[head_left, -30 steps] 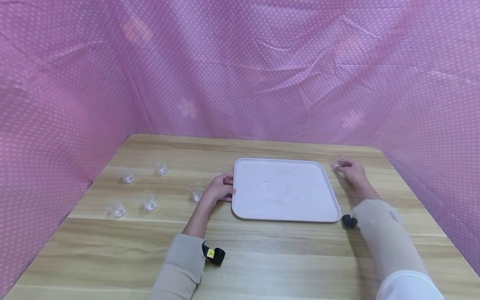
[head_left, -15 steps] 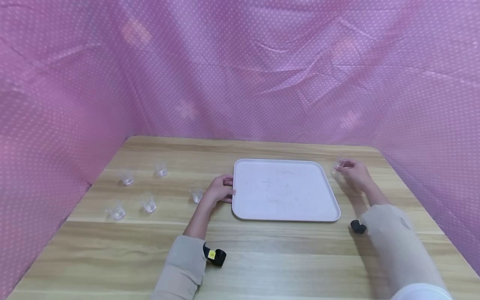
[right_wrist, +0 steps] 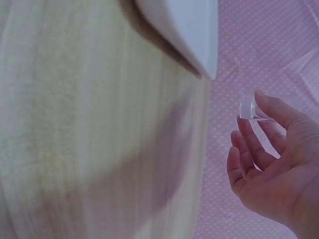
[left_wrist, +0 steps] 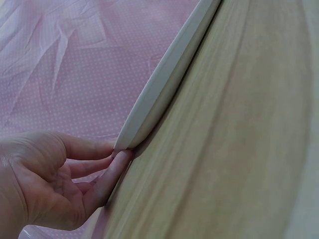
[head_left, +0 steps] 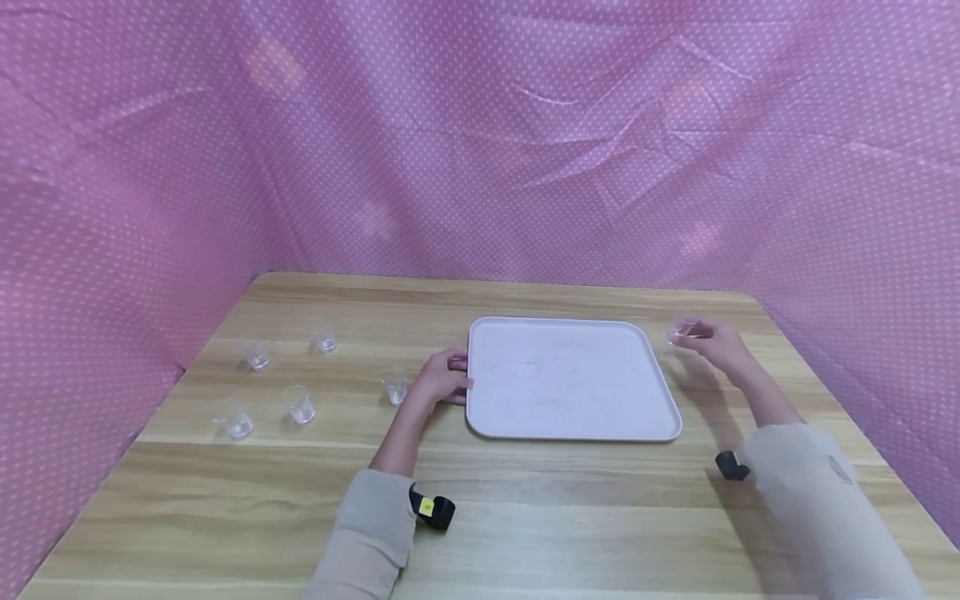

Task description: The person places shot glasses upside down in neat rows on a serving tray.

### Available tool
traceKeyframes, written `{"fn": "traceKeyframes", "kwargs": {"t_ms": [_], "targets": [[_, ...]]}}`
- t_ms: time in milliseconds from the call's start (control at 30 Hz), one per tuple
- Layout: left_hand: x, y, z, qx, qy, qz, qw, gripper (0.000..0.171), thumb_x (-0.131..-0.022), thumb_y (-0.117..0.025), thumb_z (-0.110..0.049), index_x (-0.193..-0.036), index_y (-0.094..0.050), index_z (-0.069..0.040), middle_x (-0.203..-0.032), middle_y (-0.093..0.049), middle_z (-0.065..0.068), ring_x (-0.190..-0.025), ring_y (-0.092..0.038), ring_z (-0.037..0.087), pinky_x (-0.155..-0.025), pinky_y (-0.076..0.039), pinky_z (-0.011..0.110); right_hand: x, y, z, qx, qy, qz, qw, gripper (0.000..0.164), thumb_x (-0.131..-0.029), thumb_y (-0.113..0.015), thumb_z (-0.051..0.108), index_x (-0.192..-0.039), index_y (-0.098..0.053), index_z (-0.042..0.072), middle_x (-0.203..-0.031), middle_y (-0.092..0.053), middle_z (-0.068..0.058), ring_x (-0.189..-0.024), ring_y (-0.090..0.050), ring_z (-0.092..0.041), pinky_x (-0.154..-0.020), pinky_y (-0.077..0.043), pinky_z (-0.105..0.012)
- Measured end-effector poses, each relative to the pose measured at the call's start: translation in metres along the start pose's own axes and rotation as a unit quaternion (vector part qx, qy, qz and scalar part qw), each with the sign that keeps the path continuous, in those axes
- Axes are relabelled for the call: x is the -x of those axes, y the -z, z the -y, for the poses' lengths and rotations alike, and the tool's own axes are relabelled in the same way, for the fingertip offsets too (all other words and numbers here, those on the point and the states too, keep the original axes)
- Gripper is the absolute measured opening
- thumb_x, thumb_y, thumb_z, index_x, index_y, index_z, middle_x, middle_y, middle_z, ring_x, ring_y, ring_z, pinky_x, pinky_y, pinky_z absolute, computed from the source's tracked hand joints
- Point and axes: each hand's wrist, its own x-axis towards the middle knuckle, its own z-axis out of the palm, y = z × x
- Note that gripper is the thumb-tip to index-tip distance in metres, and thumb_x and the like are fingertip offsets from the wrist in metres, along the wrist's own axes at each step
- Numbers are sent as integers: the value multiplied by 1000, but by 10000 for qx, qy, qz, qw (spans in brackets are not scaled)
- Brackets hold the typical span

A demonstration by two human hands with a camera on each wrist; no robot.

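My left hand (head_left: 441, 377) pinches the left edge of a white rectangular tray (head_left: 570, 379). In the left wrist view, thumb and fingers meet at the tray's rim (left_wrist: 149, 107). Beyond the tray's right side, my right hand (head_left: 716, 346) holds a small clear glass (head_left: 677, 331). The right wrist view shows that glass (right_wrist: 247, 105) pinched between thumb and fingertips, with the other fingers loosely bent. Another clear glass (head_left: 396, 388) stands just left of my left hand.
Several more clear glasses stand on the wooden table (head_left: 525, 517) at the left, among them a near one (head_left: 300, 407) and a far one (head_left: 325, 337). A pink dotted curtain (head_left: 480, 150) hangs around the table's back and sides.
My right hand, with the glass, has shifted slightly to the right, and its forearm has swung further right. The left hand keeps its hold on the tray, which stays in place.
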Motion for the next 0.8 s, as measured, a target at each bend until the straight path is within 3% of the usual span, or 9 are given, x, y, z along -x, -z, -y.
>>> {"fn": "traceKeyframes", "kwargs": {"t_ms": [267,600,800], "targets": [[1,0,0,-20,-22,2,10000,56,-77,-58,18,-129,-45,4,-118,-50,22,-79,-61,30,-60,-54,36,13,-2,18,-149,110,224,9996,53,-88,-63,32,-126,-47,-1,-114,-56,-21,-90,-52,-6,-88,-40,-42],[1,0,-1,-24,-18,7,10000,57,-77,-58,17,-131,-43,3,-119,-50,22,-87,-60,33,-60,-54,35,23,-16,32,-393,223,239,9987,55,-87,-65,27,-128,-45,-5,-114,-56,-25,-89,-54,-5,-90,-41,-44],[2,0,-2,-10,-27,40,10000,56,-77,-58,17,-130,-44,4,-119,-50,22,-83,-60,31,-60,-54,34,25,-25,32,-473,309,265,9981,53,-87,-65,24,-127,-46,-3,-112,-57,-24,-89,-55,-7,-89,-41,-44]]}}
